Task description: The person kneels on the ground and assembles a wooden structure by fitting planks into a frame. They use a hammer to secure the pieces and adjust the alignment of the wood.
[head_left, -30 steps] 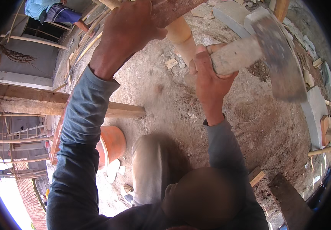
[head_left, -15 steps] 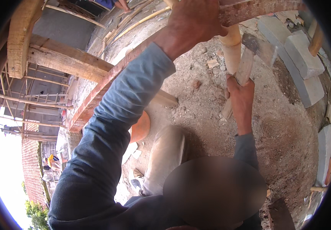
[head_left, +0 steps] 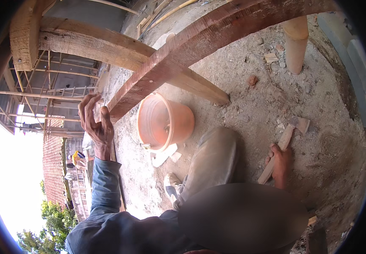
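My right hand is closed round the wooden handle of a hatchet, held low over the dirt ground. Its flared, dusty metal head points away from me and to the right. My left hand is raised beside the near left end of a reddish-brown wooden beam. Its fingers are bent but apart, with nothing in them; whether the thumb touches the beam end I cannot tell. The beam crosses in front of me, over a paler timber running from the left.
An orange bucket lies tipped below the beam, near my knee. A thick bamboo post stands under the beam's right part. Pale blocks line the right edge. Bamboo scaffolding and a tiled roof are at left.
My left hand has let go of the beam's far part and come back to its near left end. My right hand has lowered the hatchet toward me, away from the bamboo post.
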{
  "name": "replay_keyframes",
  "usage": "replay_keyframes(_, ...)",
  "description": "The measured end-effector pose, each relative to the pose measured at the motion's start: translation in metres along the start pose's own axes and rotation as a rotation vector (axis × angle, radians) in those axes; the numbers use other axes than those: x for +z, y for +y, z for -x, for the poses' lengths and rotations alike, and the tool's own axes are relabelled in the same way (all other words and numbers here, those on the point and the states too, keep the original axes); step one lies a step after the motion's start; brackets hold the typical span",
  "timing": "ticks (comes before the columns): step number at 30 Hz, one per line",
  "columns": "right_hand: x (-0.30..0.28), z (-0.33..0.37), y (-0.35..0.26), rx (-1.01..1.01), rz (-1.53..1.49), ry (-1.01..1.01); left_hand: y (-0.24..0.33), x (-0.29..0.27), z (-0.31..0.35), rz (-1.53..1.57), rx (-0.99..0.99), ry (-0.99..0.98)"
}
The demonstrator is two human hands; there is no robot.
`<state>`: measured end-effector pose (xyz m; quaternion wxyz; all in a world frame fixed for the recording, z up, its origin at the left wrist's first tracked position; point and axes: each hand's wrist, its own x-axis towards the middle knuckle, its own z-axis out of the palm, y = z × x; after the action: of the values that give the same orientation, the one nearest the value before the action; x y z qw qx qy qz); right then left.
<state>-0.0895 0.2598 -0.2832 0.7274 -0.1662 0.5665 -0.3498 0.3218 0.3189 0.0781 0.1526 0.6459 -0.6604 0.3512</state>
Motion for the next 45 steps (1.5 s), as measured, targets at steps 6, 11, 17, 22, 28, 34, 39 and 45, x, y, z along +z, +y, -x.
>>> replay_keyframes(6, 0.001, -0.008, 0.006, -0.037, 0.025, 0.044, -0.099, 0.010, 0.024, 0.099, -0.341, -0.608)
replay_keyframes(11, 0.018, 0.001, -0.007, 0.006, 0.142, 0.132, -0.136, 0.014, 0.039, 0.222, -0.414, -0.596)
replay_keyframes(17, 0.021, -0.002, -0.004, -0.043, 0.306, 0.194, -0.118, 0.016, 0.028, 0.508, -0.403, -0.803)
replay_keyframes(22, 0.013, -0.011, 0.009, -0.064, 0.268, 0.172, -0.099, 0.021, 0.028, 0.396, -0.267, -0.667)
replay_keyframes(28, 0.002, -0.031, 0.021, -0.048, 0.318, 0.142, -0.141, 0.015, 0.007, 0.624, -0.280, -1.030)
replay_keyframes(34, -0.016, -0.033, 0.021, -0.077, 0.297, 0.262, -0.174, 0.033, 0.014, 0.664, -0.183, -0.896)
replay_keyframes(39, -0.001, -0.039, 0.026, -0.090, 0.300, 0.333, -0.163, 0.022, 0.010, 0.733, -0.179, -0.820)
replay_keyframes(45, 0.016, -0.022, 0.026, -0.164, 0.242, 0.377, -0.194, 0.019, 0.029, 0.694, -0.038, -0.691)
